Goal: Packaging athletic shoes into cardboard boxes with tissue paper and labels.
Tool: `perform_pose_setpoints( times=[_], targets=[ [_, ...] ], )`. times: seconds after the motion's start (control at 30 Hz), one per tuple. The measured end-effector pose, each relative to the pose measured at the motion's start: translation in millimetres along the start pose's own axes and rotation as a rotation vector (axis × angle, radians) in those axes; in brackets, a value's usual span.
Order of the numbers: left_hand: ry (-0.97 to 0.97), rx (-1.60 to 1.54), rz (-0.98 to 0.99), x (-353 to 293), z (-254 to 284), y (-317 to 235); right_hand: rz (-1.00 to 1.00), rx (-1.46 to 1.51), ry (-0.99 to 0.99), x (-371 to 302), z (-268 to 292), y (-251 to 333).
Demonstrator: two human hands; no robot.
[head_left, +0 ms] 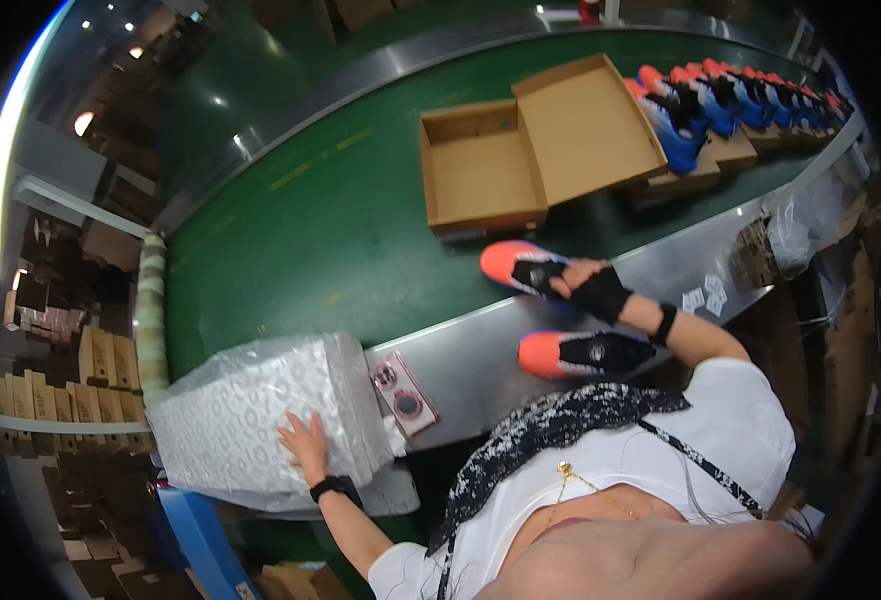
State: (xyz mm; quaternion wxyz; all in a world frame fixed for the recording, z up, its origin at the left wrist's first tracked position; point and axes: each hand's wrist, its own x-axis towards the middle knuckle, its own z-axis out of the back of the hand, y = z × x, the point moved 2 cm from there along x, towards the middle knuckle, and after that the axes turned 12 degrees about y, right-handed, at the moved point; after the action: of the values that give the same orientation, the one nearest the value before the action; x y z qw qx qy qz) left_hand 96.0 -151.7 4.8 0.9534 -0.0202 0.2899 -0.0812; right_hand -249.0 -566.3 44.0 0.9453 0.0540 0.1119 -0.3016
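Note:
My left hand lies with fingers spread on a stack of white patterned wrapping paper in a clear plastic bag. My right hand, in a black fingerless glove, grips the opening of an orange-toed shoe at the metal edge of the belt. Nearer to me, the matching shoe rests on the metal ledge, its toe pointing left. Beyond them stands an open brown shoebox, nothing visible inside, its lid folded back to the right.
Several orange and blue shoes stand in a row on brown boxes at the far right of the green conveyor belt. A pink device with round parts lies beside the paper stack. Boxes fill shelving at the left.

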Motion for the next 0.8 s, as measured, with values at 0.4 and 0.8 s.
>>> perform_pose_setpoints(
  times=[0.4, 0.8],
  targets=[
    [-0.257, 0.078, -0.026, -15.3, 29.1, 2.2, 0.168, -0.164, 0.146, -42.7, 19.9, -47.4],
    [-0.829, -0.863, -0.568, -97.3, 148.9, -86.3, 0.277, -0.144, 0.064, 0.6, 73.3, 5.8]
  ],
)
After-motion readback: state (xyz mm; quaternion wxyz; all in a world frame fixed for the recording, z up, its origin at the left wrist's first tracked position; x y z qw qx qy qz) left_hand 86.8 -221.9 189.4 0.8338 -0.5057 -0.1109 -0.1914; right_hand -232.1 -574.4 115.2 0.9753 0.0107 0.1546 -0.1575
